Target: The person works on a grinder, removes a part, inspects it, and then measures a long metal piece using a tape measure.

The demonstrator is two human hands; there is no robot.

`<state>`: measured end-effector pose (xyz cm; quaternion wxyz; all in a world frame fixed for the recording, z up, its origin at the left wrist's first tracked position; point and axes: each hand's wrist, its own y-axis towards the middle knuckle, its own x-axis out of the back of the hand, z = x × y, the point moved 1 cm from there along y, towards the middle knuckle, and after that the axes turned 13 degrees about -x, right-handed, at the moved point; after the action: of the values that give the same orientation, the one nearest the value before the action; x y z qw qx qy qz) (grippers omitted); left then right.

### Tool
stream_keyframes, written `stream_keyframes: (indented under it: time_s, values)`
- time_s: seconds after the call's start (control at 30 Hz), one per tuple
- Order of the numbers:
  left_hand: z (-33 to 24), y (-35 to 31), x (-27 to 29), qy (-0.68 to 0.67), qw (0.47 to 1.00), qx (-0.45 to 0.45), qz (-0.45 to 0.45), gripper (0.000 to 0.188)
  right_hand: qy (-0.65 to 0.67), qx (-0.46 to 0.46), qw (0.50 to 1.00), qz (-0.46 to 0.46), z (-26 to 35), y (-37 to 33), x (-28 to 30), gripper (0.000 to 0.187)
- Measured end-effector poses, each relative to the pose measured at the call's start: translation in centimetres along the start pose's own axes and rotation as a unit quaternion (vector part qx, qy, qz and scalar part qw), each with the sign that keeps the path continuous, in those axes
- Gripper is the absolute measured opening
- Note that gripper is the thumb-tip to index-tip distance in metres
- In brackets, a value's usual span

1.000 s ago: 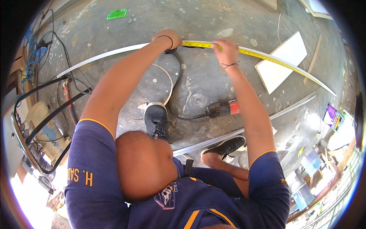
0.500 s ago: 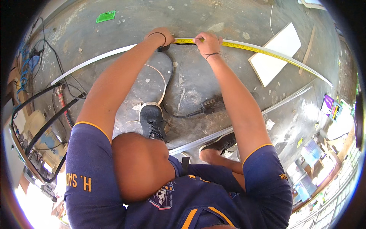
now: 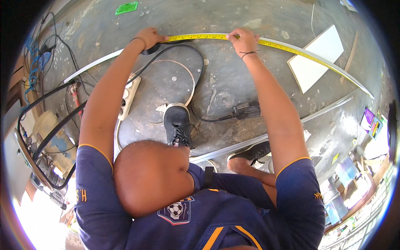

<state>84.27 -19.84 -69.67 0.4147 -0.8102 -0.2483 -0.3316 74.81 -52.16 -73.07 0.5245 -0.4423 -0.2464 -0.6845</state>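
A long white strip (image 3: 100, 62) lies across the floor, looking curved through the lens. Along it runs the yellow blade of a tape measure (image 3: 204, 36), stretched from my left hand to the strip's far right end. My left hand (image 3: 150, 38) is closed around the tape measure's dark case, only part of which shows beneath the palm. Farther right, my right hand (image 3: 245, 41) pinches the yellow blade against the strip with thumb and fingers.
A white board piece (image 3: 314, 58) lies under the strip's right part. A corded power tool (image 3: 248, 110) and a power strip (image 3: 130, 93) rest near my shoes. Metal rails (image 3: 233, 148) cross the floor. A black tubular frame with a machine (image 3: 54, 129) stands left; a green packet (image 3: 126, 8) lies far off.
My left hand has slid left along the strip with the tape case, and more yellow blade shows between my hands. My right hand has shifted slightly right. The power strip has come into sight.
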Motion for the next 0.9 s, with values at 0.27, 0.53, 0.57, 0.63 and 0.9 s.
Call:
stream_keyframes:
  time_s: [0.27,0.53,0.57,0.63,0.9]
  values:
    - [3.3,-0.7,-0.9,-0.055,0.995,-0.077,0.010,0.031,0.051,0.059,0.986,-0.148,-1.3,0.6,-1.6,0.001]
    - [0.3,-1.8,0.3,-0.006,0.996,-0.025,-0.086,0.037,0.030,-0.011,0.999,-0.024,0.2,-1.3,2.9,0.009]
    - [0.9,-1.8,0.0,-0.013,0.995,-0.026,-0.095,0.036,0.026,-0.013,0.999,-0.025,0.3,-1.7,3.1,0.010]
    - [0.0,-1.8,0.3,-0.026,0.995,-0.040,-0.088,0.033,0.074,-0.047,0.991,-0.105,-0.2,-3.1,3.5,0.013]
    - [-1.4,-1.7,1.2,-0.085,0.992,-0.088,-0.033,0.026,0.377,-0.333,0.828,-0.246,-4.2,-4.7,3.1,0.031]
